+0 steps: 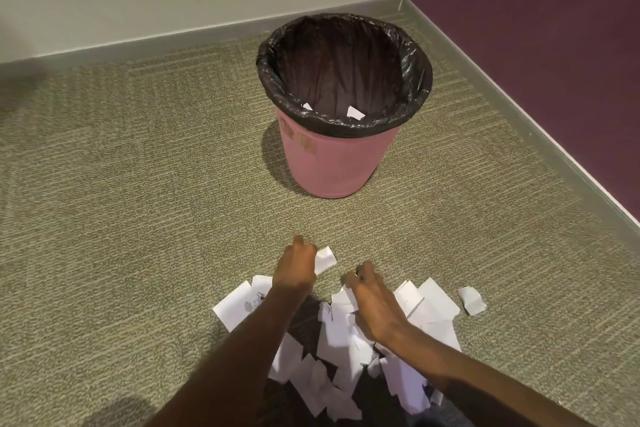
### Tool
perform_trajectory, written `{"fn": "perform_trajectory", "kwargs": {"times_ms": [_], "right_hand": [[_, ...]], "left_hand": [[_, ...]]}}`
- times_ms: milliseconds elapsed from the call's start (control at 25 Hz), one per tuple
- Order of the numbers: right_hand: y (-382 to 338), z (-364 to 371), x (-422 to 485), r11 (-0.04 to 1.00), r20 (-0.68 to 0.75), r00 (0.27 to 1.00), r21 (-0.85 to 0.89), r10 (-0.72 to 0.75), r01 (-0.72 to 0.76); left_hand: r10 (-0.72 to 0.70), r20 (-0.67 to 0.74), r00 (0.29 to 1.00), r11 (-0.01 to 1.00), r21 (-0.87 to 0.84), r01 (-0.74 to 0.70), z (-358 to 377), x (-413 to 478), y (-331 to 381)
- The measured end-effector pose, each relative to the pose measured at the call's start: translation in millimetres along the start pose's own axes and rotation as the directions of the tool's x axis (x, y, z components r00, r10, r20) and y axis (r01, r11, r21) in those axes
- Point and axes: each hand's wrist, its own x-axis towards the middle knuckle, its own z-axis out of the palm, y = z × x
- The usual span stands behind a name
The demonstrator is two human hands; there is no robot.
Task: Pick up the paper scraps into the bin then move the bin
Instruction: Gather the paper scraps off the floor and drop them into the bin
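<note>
while the left hand (297, 265) pinches a scrap (325, 259), the right hand (372, 302) curls loosely over the pile (346, 357).

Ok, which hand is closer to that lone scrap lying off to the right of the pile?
Right. The right hand rests on the pile, left of the lone scrap; the left hand is farther left, holding another scrap.

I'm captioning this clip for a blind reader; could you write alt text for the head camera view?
A person's left hand grips a white paper scrap while the right hand reaches into a pile of paper scraps on a green carpet. Beyond them a pink bin with a black liner stands upright near the corner, a few scraps inside.
</note>
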Motion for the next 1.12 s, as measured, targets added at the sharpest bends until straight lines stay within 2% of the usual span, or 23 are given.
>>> {"fn": "perform_trajectory", "kwargs": {"times_ms": [120,200,280,360,480,680,800,960,1120], "right_hand": [[7,-2,2,0.988,0.024,0.998,0.15,-0.05,0.046],[9,-9,8,0.954,0.01,1.0,0.299,-0.019,0.015],[8,-21,15,0.926,-0.021,1.0,0.377,0.021,-0.012],[5,-43,19,0.9,-0.023,0.999,0.435,0.041,-0.027],[-4,-87,19,0.875,-0.067,0.998,0.482,-0.008,0.039],[-24,-163,1,0.782,-0.116,0.993,0.617,-0.023,0.09],[-37,-198,-9,0.725,-0.15,0.988,0.679,-0.018,0.116],[-53,-241,-15,0.689,-0.234,0.972,0.7,-0.028,0.188],[-57,-280,-15,0.658,-0.303,0.953,0.712,-0.027,0.245]], "left_hand": [[-0.033,0.007,0.999,0.999,-0.038,0.033,3,-3,2],[-0.074,0.024,0.997,0.985,-0.156,0.077,-3,-2,0],[-0.09,0.041,0.995,0.951,-0.294,0.098,-16,0,-4],[-0.085,0.05,0.995,0.897,-0.431,0.098,-34,-4,-6],[-0.122,0.014,0.992,0.801,-0.59,0.107,-71,-16,-8],[-0.185,0.022,0.982,0.714,-0.684,0.15,-146,-33,-15],[-0.218,0.036,0.975,0.611,-0.774,0.165,-188,-41,0],[-0.212,-0.058,0.976,0.585,-0.807,0.079,-233,-55,28],[-0.237,-0.176,0.955,0.464,-0.884,-0.048,-273,-54,46]]}}
